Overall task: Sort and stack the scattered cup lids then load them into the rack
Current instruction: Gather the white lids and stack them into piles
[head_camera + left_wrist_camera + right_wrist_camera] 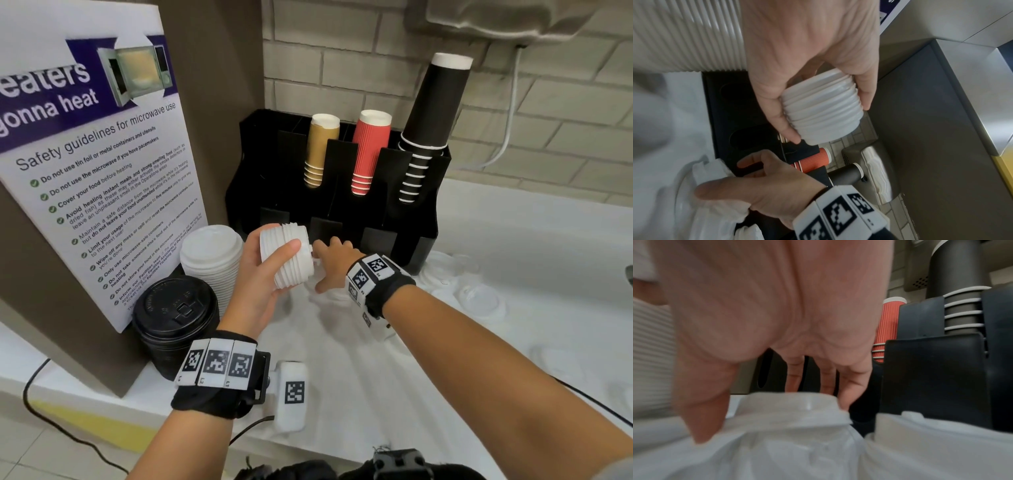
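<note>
My left hand (274,260) holds a sideways stack of small white lids (291,270) above the counter, thumb on top and fingers round the far side; the left wrist view shows the hand (830,121) wrapped round this stack (818,104). My right hand (325,270) reaches down just in front of the black rack (421,219). In the right wrist view its fingers (849,386) point straight down behind a single white lid (797,404) lying on crinkled white plastic, thumb spread in front. The hand does not grip this lid.
The rack holds gold (320,150), red (368,150) and black cup stacks (428,130). A tall stack of large white lids (212,260) and a stack of black lids (174,322) stand left, by a microwave poster. Several loose pale lids (479,298) lie right.
</note>
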Available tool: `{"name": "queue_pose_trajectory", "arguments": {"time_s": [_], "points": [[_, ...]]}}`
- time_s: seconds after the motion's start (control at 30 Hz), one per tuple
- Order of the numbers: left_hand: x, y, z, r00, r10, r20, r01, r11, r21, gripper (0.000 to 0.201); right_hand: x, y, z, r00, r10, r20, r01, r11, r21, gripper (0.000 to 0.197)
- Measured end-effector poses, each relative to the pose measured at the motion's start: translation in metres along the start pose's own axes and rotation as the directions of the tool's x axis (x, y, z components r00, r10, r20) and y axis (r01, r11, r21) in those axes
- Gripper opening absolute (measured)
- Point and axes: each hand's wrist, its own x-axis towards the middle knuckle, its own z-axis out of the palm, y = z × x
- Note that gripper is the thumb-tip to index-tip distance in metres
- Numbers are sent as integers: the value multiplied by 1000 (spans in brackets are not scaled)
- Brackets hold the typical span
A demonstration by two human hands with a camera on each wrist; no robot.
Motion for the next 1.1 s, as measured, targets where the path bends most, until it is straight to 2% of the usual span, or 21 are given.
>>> {"name": "queue_pose_trajectory", "arguments": {"time_s": [0.07, 0.2, 0.33, 0.4, 0.47, 0.53, 0.6, 0.7, 0.77, 0.9, 1.0, 1.1], "points": [[-1, 1, 0, 1000, 5, -4, -5, 1000, -11, 52, -4, 7, 0, 998, -13, -65, 17, 997, 69, 82], [-1, 1, -2, 1000, 3, -17, -3, 999, -38, 54, -15, 25, -7, 988, -26, -151, 76, 939, 334, 84], [1, -10, -3, 997, -58, -44, 55, 996, -65, 52, -27, 46, -23, 955, 48, -294, 144, 791, 595, 80], [1, -21, -4, 989, -133, -58, 127, 987, -101, 57, -32, 46, -36, 928, 84, -364, 214, 679, 702, 74], [2, -31, -3, 967, -246, -72, 231, 958, -167, 61, -34, 37, -52, 914, 60, -401, 287, 603, 744, 66], [2, -37, -1, 926, -371, -68, 343, 905, -251, 58, -36, 19, -70, 915, -53, -401, 351, 595, 723, 63], [2, -40, -1, 893, -445, -64, 407, 862, -303, 58, -36, -3, -85, 903, -206, -376, 417, 630, 655, 62], [3, -40, -4, 890, -450, -76, 412, 864, -291, 57, -33, -43, -103, 859, -409, -308, 511, 723, 465, 60], [3, -41, -7, 887, -455, -81, 420, 866, -271, 55, -28, -70, -111, 833, -499, -237, 552, 778, 302, 62], [1, -43, -13, 888, -455, -61, 427, 867, -257, 43, -16, -108, -115, 806, -574, -147, 586, 808, 57, 64], [0, -45, -15, 889, -455, -55, 425, 863, -271, 27, -10, -123, -111, 799, -589, -124, 595, 804, 16, 64], [1, -48, -17, 887, -457, -68, 422, 861, -285, 31, -6, -128, -108, 795, -596, -109, 599, 800, -3, 66]]}}
